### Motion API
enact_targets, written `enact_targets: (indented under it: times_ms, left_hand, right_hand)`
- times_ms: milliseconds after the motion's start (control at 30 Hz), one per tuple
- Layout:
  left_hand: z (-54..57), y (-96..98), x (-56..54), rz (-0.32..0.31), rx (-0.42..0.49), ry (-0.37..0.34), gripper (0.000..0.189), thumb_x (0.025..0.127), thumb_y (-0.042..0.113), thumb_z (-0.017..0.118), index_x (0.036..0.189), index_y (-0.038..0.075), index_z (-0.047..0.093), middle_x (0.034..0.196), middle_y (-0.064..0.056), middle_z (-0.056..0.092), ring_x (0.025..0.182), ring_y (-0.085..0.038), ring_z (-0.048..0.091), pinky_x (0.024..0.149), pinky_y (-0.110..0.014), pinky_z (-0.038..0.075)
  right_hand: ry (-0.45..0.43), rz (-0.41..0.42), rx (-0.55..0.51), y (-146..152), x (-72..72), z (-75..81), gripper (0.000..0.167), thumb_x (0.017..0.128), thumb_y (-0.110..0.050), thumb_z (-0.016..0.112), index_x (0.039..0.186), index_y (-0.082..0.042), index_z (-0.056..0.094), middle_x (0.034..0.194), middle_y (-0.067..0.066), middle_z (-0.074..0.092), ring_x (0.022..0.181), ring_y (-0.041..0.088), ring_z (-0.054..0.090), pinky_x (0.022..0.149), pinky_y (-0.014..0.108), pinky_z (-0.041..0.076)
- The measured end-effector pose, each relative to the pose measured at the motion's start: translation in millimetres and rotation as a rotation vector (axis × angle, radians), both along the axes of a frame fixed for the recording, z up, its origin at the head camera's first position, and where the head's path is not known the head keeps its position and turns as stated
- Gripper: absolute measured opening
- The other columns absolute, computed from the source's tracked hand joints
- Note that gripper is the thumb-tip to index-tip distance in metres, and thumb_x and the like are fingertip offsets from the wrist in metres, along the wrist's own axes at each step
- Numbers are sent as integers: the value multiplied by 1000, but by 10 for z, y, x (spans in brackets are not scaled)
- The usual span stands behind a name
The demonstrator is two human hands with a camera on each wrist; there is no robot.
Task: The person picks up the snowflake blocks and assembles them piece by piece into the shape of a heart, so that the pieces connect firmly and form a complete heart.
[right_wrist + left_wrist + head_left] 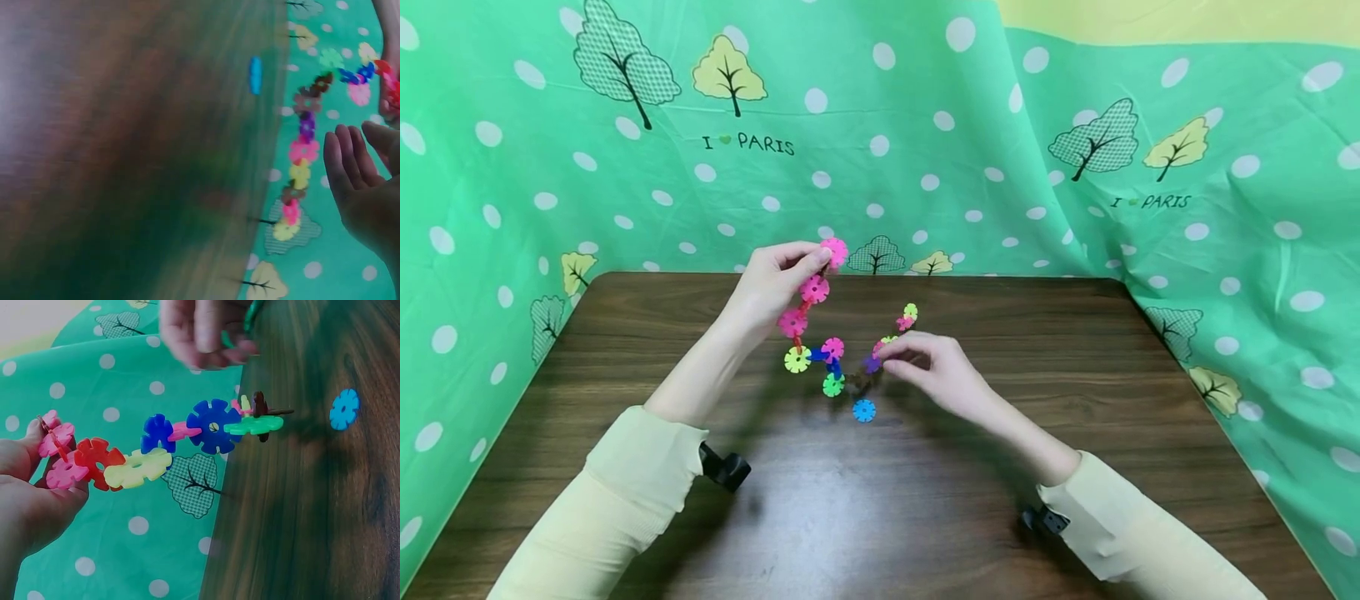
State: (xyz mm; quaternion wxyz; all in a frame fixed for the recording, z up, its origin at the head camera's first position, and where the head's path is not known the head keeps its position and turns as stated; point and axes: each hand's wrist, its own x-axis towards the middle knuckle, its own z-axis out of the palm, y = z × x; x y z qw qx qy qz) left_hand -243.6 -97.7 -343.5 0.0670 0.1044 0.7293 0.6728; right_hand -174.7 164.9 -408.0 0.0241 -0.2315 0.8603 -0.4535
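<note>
A chain of notched plastic snowflake discs hangs in a curve above the table. In the head view my left hand [775, 279] pinches the pink disc [834, 252] at its upper end between thumb and fingers. From there the chain runs down through a yellow disc [797, 359] and a green disc [832, 384]. It then rises behind my right hand [936, 367] to a yellow-green end disc [911, 311]. The right wrist view shows the fingers of this hand loosely extended beside the chain's purple disc [307, 127], with a gap between.
A loose blue disc [864, 411] lies on the dark wooden table [850, 517], near the lowest part of the chain. Green polka-dot cloth [880, 183] with printed trees hangs behind the table and along both sides. A black wrist mount [724, 467] sits at the left cuff.
</note>
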Motion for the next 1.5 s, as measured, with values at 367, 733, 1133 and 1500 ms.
enact_targets:
  times_ms: [367,733,1133,1500]
  left_hand:
    - [27,-32,23,2,62,18,23,99,30,71,108,10,77,83,5,72,69,-11,58,60,-23,49]
    - [31,-35,47,15,73,11,24,98,31,72,108,11,78,78,3,71,63,-12,55,50,-25,43]
    - [52,-54,54,16,79,0,25,96,33,73,107,11,77,73,2,68,58,-13,52,44,-28,39]
    - [35,-50,44,19,67,17,26,96,34,73,108,10,77,73,3,67,57,-12,49,44,-26,38]
  right_hand:
    - [48,219,214,-41,158,-168,24,96,-13,73,119,-10,75,113,4,75,104,17,69,88,39,59]
    - [189,269,571,-200,193,-290,33,92,-30,79,122,-18,74,111,-2,67,94,11,61,77,28,56]
    - [209,243,575,-255,95,-322,27,92,-24,79,117,-18,74,105,-1,63,85,10,61,73,27,55]
    - [174,211,553,-287,63,-328,16,92,-20,79,106,-16,73,100,0,65,81,10,60,73,29,54]
